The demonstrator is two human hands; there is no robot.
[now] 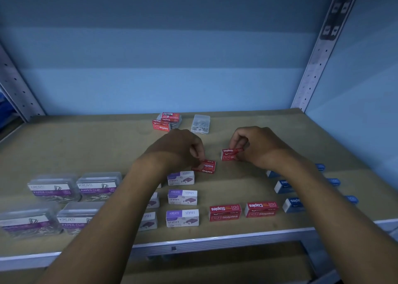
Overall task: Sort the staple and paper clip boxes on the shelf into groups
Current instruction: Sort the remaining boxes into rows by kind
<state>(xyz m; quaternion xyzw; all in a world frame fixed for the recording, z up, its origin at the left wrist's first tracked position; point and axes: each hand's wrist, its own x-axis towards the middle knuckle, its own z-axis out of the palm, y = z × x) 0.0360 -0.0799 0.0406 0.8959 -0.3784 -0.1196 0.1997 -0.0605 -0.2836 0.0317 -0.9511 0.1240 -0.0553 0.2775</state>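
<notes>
My left hand (181, 148) pinches a red staples box (206, 167) that lies on the brown shelf board (86, 146) mid-shelf. My right hand (256, 146) grips a second red staples box (230, 154) just to the right, lifted slightly. Two more red staples boxes (225, 212) (261, 209) sit side by side near the front edge. Purple-and-white staples boxes (182, 197) form columns left of them, partly hidden by my left forearm. Clear paper clip boxes (75, 189) are grouped at the front left. Blue boxes (290, 205) lie at the right, partly behind my right forearm.
At the back of the shelf sits a small pile of red staples boxes (167, 121) and a clear plastic box of clips (200, 123). Perforated metal uprights (318, 57) frame the bay. The metal front rim (215, 239) borders the board.
</notes>
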